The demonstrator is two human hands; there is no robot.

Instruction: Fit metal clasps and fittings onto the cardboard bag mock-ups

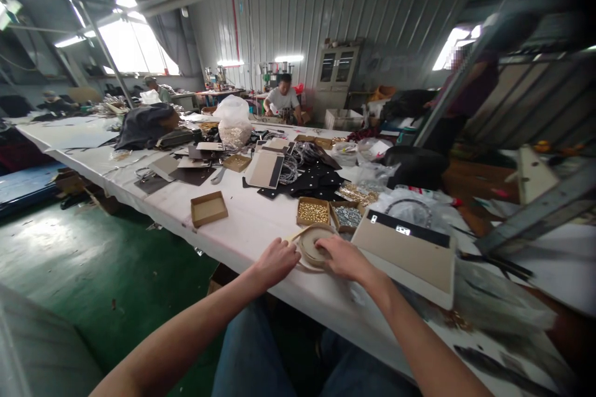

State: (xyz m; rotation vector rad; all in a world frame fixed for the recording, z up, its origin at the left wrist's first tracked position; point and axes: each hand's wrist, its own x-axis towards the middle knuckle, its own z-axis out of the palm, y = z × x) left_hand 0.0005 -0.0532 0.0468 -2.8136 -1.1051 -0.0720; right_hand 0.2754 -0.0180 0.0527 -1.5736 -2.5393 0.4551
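Note:
A coil of flat beige strip [311, 238] lies at the table's front edge, directly before me. My right hand [343, 255] is closed on the coil's right side, with fingers reaching into its middle. On the other side, my left hand [278, 262] is closed in a pinch at the strip's edge; a pale end shows just above its fingers. Just behind the coil stand a small cardboard box of gold-coloured metal pieces [313, 211] and a box of silver metal pieces [348, 216]. A beige panel with a dark band [405, 254] lies right of my right hand.
An open cardboard tray [209, 208] sits to the left on the white table [251, 217]. Black studded pieces [316, 183], beige panels [265, 164] and plastic bags [235, 121] are heaped farther back. A metal post [447, 99] rises at the right. Co-workers sit beyond the table.

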